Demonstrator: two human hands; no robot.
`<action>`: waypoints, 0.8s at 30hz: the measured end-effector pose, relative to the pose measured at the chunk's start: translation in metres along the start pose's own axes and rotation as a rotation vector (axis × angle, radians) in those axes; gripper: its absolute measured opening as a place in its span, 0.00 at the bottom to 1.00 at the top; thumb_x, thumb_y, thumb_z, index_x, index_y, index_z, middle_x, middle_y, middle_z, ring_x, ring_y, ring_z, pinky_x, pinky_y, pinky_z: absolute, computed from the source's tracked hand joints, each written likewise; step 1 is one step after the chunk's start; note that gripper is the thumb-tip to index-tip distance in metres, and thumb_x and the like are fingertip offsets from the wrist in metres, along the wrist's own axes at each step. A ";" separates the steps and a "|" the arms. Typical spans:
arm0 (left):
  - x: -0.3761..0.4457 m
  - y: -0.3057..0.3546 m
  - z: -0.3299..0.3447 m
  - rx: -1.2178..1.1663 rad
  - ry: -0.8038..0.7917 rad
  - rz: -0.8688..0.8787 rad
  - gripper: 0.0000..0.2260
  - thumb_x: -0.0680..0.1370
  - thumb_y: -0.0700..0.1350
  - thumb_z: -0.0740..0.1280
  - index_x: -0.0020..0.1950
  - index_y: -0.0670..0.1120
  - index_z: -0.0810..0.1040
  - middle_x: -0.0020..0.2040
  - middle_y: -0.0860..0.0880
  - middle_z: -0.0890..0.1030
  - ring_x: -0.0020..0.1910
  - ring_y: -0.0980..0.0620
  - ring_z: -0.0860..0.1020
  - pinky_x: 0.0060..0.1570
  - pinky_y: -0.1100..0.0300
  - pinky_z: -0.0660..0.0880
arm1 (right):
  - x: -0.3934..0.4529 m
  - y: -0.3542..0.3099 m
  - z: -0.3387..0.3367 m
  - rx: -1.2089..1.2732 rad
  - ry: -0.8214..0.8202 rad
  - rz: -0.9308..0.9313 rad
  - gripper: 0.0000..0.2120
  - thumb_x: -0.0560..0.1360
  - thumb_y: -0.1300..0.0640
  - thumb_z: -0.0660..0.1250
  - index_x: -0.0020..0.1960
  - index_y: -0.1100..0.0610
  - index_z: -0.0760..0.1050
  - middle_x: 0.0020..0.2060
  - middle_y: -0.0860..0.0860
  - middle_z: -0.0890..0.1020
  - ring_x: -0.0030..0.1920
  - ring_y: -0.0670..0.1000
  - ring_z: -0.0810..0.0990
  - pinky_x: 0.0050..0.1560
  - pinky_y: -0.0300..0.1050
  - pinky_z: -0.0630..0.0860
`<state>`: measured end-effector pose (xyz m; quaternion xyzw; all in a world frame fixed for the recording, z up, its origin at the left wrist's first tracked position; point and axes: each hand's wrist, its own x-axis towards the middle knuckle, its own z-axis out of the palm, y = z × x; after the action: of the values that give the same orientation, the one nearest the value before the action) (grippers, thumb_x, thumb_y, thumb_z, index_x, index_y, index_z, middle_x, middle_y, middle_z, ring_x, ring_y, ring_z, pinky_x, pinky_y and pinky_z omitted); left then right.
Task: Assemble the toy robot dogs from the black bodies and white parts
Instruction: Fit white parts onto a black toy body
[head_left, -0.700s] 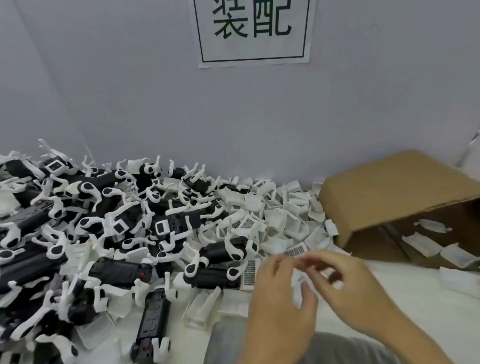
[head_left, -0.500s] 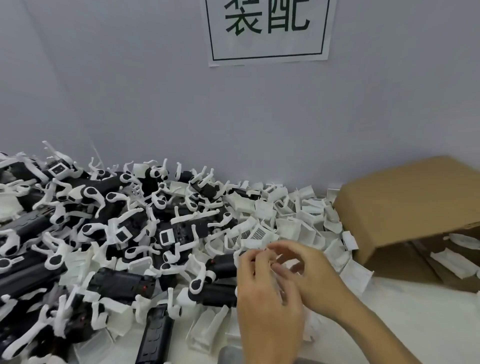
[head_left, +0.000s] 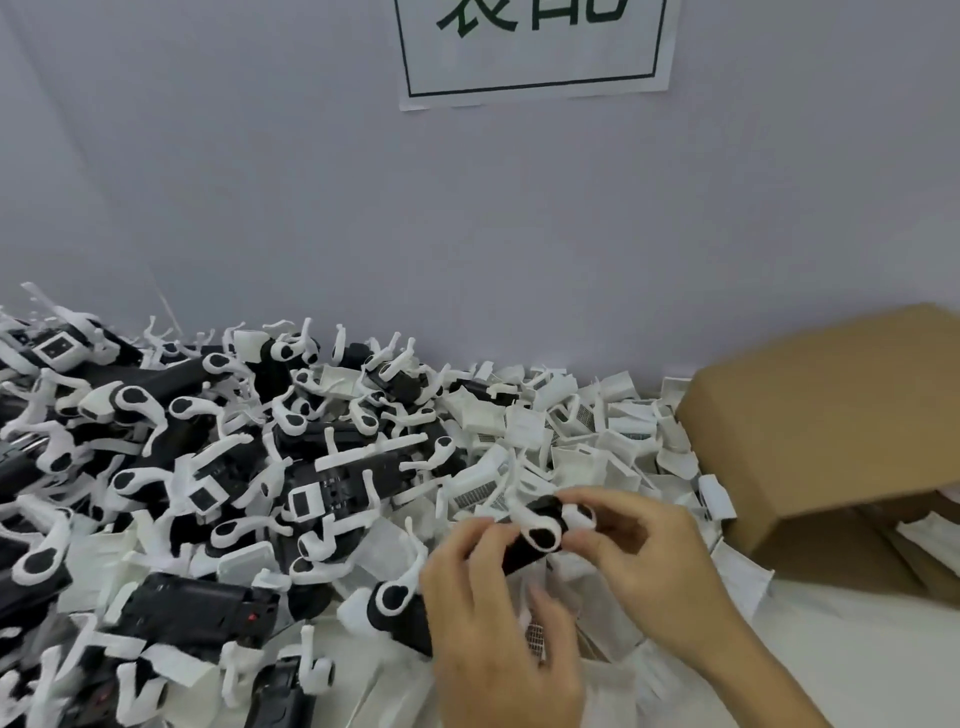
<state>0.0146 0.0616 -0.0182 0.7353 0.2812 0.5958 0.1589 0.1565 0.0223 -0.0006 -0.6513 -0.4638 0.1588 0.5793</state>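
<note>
Fitting: right hand (head_left: 660, 561) fingers pinch white leg (head_left: 576, 517); seat squarely.
Bracing: left hand (head_left: 498, 639) fingers grip black body (head_left: 519, 545) firmly.

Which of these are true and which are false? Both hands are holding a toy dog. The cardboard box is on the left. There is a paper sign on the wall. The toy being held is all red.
1. Both hands hold a toy dog: true. The left hand and right hand grip a black toy dog body with white legs.
2. The cardboard box is on the left: false. It lies on the right, on its side.
3. A paper sign is on the wall: true.
4. The held toy is all red: false. It is black and white.
</note>
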 end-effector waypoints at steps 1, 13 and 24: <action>0.001 -0.001 0.004 0.034 -0.049 -0.002 0.18 0.73 0.47 0.65 0.62 0.48 0.71 0.62 0.48 0.73 0.59 0.47 0.74 0.51 0.49 0.80 | 0.000 0.000 -0.008 0.001 0.032 0.003 0.20 0.72 0.67 0.75 0.50 0.41 0.85 0.39 0.49 0.86 0.42 0.54 0.85 0.48 0.53 0.83; 0.014 0.020 0.039 0.287 -0.384 0.215 0.27 0.78 0.56 0.63 0.74 0.44 0.69 0.72 0.45 0.75 0.75 0.44 0.69 0.71 0.46 0.69 | -0.003 -0.007 -0.093 0.104 0.384 -0.028 0.13 0.78 0.66 0.68 0.50 0.49 0.85 0.40 0.47 0.88 0.37 0.47 0.86 0.39 0.36 0.80; 0.041 0.047 0.107 0.411 -0.376 0.064 0.14 0.69 0.52 0.80 0.51 0.52 0.83 0.51 0.53 0.82 0.56 0.41 0.77 0.51 0.44 0.69 | 0.004 0.003 -0.096 0.040 0.442 -0.033 0.12 0.78 0.64 0.69 0.53 0.48 0.84 0.40 0.45 0.87 0.39 0.46 0.85 0.43 0.38 0.81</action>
<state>0.1334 0.0602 0.0155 0.8584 0.3382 0.3841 0.0370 0.2314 -0.0327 0.0250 -0.6508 -0.3331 0.0119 0.6822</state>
